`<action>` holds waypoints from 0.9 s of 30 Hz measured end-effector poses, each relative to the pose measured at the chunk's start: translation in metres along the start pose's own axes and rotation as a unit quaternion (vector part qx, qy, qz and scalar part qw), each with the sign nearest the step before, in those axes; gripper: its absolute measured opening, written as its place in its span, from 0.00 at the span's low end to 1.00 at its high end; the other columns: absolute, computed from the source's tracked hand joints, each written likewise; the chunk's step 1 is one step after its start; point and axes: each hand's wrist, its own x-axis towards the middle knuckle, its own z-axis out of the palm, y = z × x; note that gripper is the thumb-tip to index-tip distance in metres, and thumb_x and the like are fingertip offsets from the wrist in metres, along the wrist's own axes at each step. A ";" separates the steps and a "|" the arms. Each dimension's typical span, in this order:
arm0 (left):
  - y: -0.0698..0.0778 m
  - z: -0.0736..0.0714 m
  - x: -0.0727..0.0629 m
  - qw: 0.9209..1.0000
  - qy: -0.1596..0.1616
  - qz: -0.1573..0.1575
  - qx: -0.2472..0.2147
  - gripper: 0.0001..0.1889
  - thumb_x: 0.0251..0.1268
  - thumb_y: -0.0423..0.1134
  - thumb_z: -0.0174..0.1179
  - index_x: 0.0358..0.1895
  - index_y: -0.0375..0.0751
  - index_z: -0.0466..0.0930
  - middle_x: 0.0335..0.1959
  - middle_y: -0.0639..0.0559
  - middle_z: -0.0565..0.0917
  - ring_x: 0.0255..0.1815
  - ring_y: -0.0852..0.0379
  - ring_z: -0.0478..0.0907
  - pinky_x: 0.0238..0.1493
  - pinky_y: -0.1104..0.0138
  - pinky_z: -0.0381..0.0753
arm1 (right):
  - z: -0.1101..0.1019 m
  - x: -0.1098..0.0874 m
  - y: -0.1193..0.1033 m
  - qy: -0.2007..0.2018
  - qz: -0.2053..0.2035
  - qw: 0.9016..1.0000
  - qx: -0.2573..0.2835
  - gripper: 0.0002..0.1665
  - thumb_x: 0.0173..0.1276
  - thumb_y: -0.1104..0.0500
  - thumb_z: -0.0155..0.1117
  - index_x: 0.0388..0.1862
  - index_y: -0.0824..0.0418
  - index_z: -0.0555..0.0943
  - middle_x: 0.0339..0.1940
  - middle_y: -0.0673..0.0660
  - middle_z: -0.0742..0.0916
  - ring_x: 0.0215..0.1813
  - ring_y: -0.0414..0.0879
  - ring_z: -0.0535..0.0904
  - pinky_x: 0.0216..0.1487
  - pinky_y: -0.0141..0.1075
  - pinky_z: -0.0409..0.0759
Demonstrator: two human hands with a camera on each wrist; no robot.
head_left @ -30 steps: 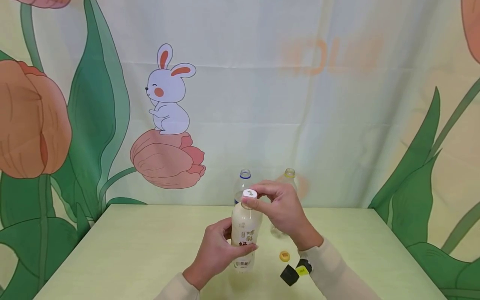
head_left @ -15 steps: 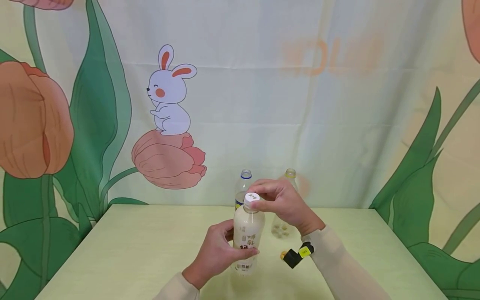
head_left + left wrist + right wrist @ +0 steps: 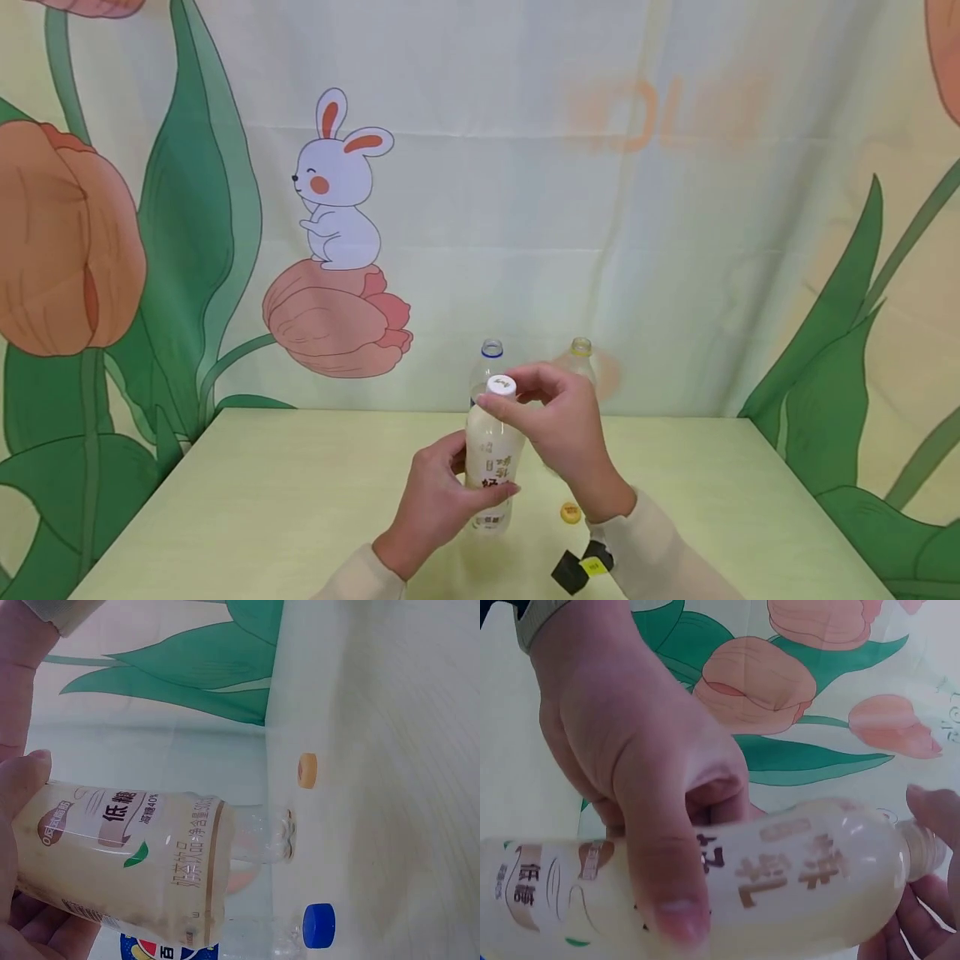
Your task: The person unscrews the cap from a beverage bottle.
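A bottle of milky drink with a printed label [image 3: 489, 450] is held above the table. My left hand [image 3: 441, 502] grips it round the lower body, the thumb lying across the front. At its top is a white cap [image 3: 501, 385], and my right hand [image 3: 568, 429] has thumb and fingers curled round the cap and neck. In the left wrist view the base of the bottle [image 3: 157, 862] is apart from the tabletop. The right wrist view shows right fingers [image 3: 924, 907] round the neck end; the cap's rim is partly hidden there.
Behind stand two uncapped clear bottles, one with a blue neck ring [image 3: 492, 350], another with a yellow ring [image 3: 581, 348]. A yellow cap [image 3: 571, 512] and a blue cap [image 3: 319, 926] lie on the table [image 3: 285, 500]. A printed curtain [image 3: 465, 192] hangs behind.
My right wrist swung up and outward, then back down and inward, with its fingers staying at the cap. The bottle rocked slightly; my left hand kept its grip.
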 end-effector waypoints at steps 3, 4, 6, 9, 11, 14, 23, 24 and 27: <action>0.001 0.001 0.000 1.000 0.007 0.005 0.003 0.24 0.44 0.44 0.84 0.46 0.56 0.84 0.40 0.62 0.88 0.39 0.61 0.86 0.44 0.65 0.88 | 0.003 -0.002 -0.003 0.015 -0.015 1.000 -0.004 0.15 0.55 0.53 0.84 0.40 0.54 0.91 0.36 0.53 0.91 0.40 0.49 0.84 0.46 0.41 0.83; 0.001 0.001 -0.001 1.000 0.007 0.006 0.004 0.24 0.44 0.44 0.84 0.46 0.56 0.84 0.39 0.62 0.88 0.38 0.62 0.86 0.43 0.65 0.88 | 0.003 -0.002 -0.003 0.015 -0.023 1.000 -0.008 0.14 0.55 0.53 0.84 0.40 0.54 0.91 0.36 0.53 0.91 0.40 0.48 0.84 0.45 0.40 0.83; 0.000 0.001 -0.001 1.000 0.006 0.007 0.006 0.23 0.44 0.44 0.84 0.46 0.56 0.84 0.39 0.62 0.88 0.38 0.62 0.86 0.43 0.66 0.88 | 0.002 -0.003 -0.004 0.013 -0.039 0.999 -0.017 0.14 0.57 0.54 0.83 0.41 0.54 0.92 0.37 0.52 0.91 0.41 0.48 0.83 0.45 0.38 0.83; -0.001 0.000 -0.001 1.000 -0.002 0.009 0.006 0.23 0.45 0.44 0.83 0.47 0.56 0.84 0.39 0.62 0.89 0.38 0.62 0.86 0.43 0.67 0.87 | 0.000 -0.003 -0.003 0.002 -0.059 0.998 -0.019 0.13 0.59 0.54 0.81 0.42 0.55 0.92 0.38 0.51 0.91 0.42 0.48 0.83 0.45 0.38 0.83; -0.002 -0.001 0.000 1.000 -0.009 0.010 0.003 0.24 0.46 0.45 0.83 0.49 0.55 0.84 0.41 0.61 0.89 0.39 0.61 0.86 0.44 0.67 0.88 | 0.000 -0.001 -0.002 -0.009 -0.068 0.998 -0.016 0.12 0.60 0.54 0.81 0.42 0.54 0.92 0.38 0.50 0.91 0.43 0.47 0.83 0.45 0.38 0.82; -0.002 -0.003 0.001 1.000 -0.022 0.007 -0.006 0.25 0.47 0.47 0.82 0.50 0.53 0.84 0.43 0.59 0.89 0.41 0.60 0.87 0.47 0.66 0.88 | -0.001 0.002 0.000 -0.032 -0.081 0.996 0.003 0.10 0.62 0.56 0.79 0.42 0.54 0.92 0.39 0.52 0.91 0.44 0.47 0.84 0.46 0.37 0.83; -0.003 -0.005 -0.001 0.998 -0.051 -0.008 -0.045 0.24 0.48 0.43 0.82 0.50 0.51 0.85 0.43 0.56 0.90 0.42 0.57 0.88 0.48 0.65 0.89 | -0.009 0.013 0.007 -0.134 -0.069 0.986 0.071 0.13 0.65 0.63 0.75 0.48 0.65 0.89 0.43 0.53 0.90 0.45 0.45 0.85 0.49 0.35 0.85; -0.003 -0.005 -0.001 0.998 -0.052 -0.008 -0.046 0.24 0.48 0.42 0.82 0.50 0.51 0.85 0.43 0.56 0.90 0.42 0.57 0.87 0.48 0.65 0.88 | -0.011 0.014 0.008 -0.147 -0.065 0.984 0.073 0.14 0.65 0.63 0.74 0.49 0.66 0.89 0.44 0.52 0.90 0.45 0.45 0.85 0.47 0.34 0.85; -0.003 -0.005 -0.002 0.997 -0.051 -0.005 -0.050 0.23 0.47 0.41 0.83 0.49 0.51 0.85 0.43 0.57 0.90 0.42 0.58 0.87 0.49 0.66 0.88 | -0.016 0.018 0.010 -0.189 -0.055 0.977 0.082 0.16 0.67 0.63 0.72 0.51 0.68 0.87 0.47 0.51 0.89 0.45 0.45 0.86 0.44 0.34 0.87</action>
